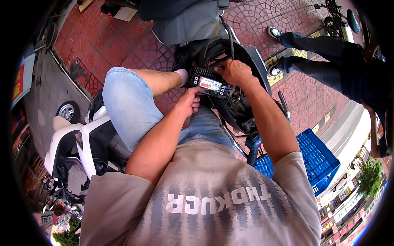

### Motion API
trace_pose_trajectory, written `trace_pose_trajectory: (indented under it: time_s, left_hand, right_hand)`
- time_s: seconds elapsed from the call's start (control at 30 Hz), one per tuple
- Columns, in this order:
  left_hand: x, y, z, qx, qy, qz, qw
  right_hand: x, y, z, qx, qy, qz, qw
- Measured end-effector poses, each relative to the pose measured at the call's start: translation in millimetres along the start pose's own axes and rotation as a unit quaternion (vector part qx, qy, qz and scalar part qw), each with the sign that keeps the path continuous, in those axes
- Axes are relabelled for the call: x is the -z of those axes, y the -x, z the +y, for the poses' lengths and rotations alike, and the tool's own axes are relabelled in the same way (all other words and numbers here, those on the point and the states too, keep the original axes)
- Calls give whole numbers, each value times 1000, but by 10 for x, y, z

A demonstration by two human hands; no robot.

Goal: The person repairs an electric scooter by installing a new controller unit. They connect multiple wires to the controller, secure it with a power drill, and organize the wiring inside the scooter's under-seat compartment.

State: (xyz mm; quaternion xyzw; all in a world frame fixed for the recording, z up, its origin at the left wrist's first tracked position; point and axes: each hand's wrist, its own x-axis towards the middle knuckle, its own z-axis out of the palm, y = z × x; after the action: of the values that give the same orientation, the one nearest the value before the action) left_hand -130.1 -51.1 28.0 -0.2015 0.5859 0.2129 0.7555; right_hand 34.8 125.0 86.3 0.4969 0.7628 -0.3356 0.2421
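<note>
A black finned controller box point(210, 83) with a white, red and yellow label lies tilted over the opened body of a scooter point(242, 110). At its lower left edge is my left hand point(189, 101), one finger on the box by the label and the other fingers curled in below it. My right hand point(234, 72) is closed at the box's upper right corner, beside a dark cable point(232, 47). What its fingertips pinch is hidden. Screw terminals show on both ends of the box.
A blue cordless power tool point(253, 144) stands near my right elbow, next to a blue plastic crate point(318, 158). The scooter's grey seat point(188, 26) lies ahead. Another person's legs point(312, 49) are at the right. At the left is a white scooter point(92, 141).
</note>
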Motion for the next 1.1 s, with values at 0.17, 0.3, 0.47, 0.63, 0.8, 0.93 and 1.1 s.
trace_pose_trajectory:
  time_s: [0.17,0.3,0.47,0.63,0.8,0.93,1.1]
  left_hand:
    - [-27,15,14,-3,-2,1,1000]
    - [-4,10,13,1,0,-6,1000]
    - [0,-1,7,-4,3,-4,1000]
    - [3,3,-4,-9,1,-6,1000]
    - [-49,50,13,-11,-4,-4,1000]
    - [-3,4,-22,-18,7,-3,1000]
    - [-6,-29,-27,-23,10,1,1000]
  right_hand:
    - [-39,54,162,107,-20,49,993]
    - [-103,34,226,118,-53,89,988]
    - [-204,-194,242,129,-202,37,970]
    - [7,-200,178,105,-163,-48,980]
    - [74,-248,305,114,-344,-154,919]
    - [173,-197,219,108,-361,-192,906]
    - [-35,-231,252,198,-245,-53,948]
